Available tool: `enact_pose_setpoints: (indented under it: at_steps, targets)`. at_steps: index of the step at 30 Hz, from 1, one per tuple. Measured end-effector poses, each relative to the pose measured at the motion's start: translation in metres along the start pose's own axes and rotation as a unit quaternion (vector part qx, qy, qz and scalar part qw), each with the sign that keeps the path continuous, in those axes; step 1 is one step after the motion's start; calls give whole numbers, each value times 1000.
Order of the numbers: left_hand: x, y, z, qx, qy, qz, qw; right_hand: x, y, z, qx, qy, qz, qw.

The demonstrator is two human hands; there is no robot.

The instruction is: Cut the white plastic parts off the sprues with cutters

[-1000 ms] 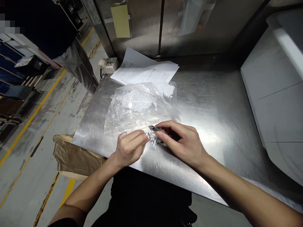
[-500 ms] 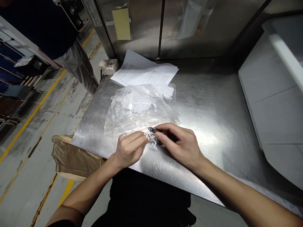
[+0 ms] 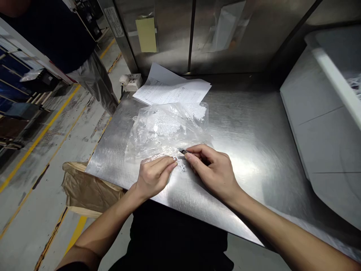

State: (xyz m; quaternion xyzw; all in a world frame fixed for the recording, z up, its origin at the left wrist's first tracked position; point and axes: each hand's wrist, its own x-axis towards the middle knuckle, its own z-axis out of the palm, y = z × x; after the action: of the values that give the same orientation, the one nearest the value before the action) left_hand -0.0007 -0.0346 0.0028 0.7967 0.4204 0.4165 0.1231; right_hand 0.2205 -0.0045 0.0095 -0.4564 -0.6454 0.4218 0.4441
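Note:
My left hand [image 3: 156,174] pinches a small white branched plastic piece [image 3: 181,165] between thumb and fingers, over the steel table's near side. Closed around a small dark tool [image 3: 184,151], my right hand [image 3: 213,167] is just to the right of the piece, with the tool's tip pointing left. Most of the tool is hidden by the fingers. Beyond both hands lies a clear plastic bag [image 3: 166,124] with many tiny white parts in it. The white piece looks slightly blurred.
Printed papers [image 3: 172,88] lie behind the bag, beside a white power socket [image 3: 132,82]. A large grey bin [image 3: 324,124] stands on the right. A brown bag [image 3: 90,188] is below the table's left edge. A person [image 3: 64,45] stands at the upper left.
The white piece has turned in my left hand's fingers, and the tool in my right hand has tilted and moved slightly. The whole view has shifted a little.

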Motion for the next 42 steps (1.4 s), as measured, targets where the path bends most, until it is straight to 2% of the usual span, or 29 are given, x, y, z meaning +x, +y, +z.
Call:
enact_pose_setpoints:
  at_steps: [3, 10, 19, 29, 37, 42]
  targets:
    - [-1, 0, 0, 3, 6, -9, 1000, 0, -1, -3, 7, 2, -1, 1000]
    - [1, 1, -2, 6, -18, 0, 1000, -4, -7, -3, 10, -39, -27, 999]
    - [2, 1, -3, 23, -28, 20, 999, -7, -8, 0, 4, -50, -38, 998]
    - [2, 2, -4, 23, -35, 7, 999, -8, -9, -2, 3, -59, -45, 997]
    - [0, 3, -2, 114, -27, 55, 992, -8, -8, 3, -4, -51, -32, 998]
    - [-1, 4, 0, 154, -13, 74, 985, -7, -5, 9, 22, -26, -13, 999]
